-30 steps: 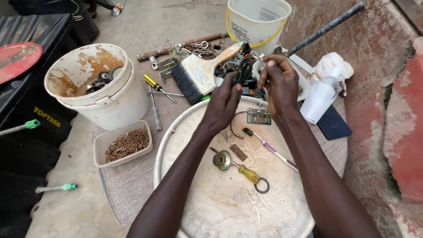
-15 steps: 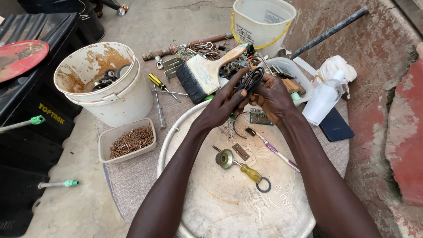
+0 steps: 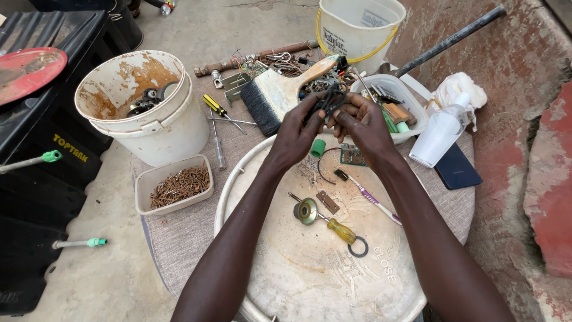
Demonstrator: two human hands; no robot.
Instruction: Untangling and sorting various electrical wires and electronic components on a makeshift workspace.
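Since a second ago both hands have drawn back from the clutter at 12 o'clock and closed together over the lid's (image 3: 286, 280) far rim. Left hand (image 3: 296, 136) and right hand (image 3: 363, 126) now pinch a tangle of black wire (image 3: 326, 99) between fingertips, lifted clear of the brush (image 3: 275, 94). Work looks shifted from picking out to handling the wire.

Edges: brush at 11, tray (image 3: 417, 122) at 1, bottle (image 3: 438, 134) at 2. Open room lies toward 6, past the screwdriver (image 3: 333, 225) and circuit board (image 3: 353, 156).
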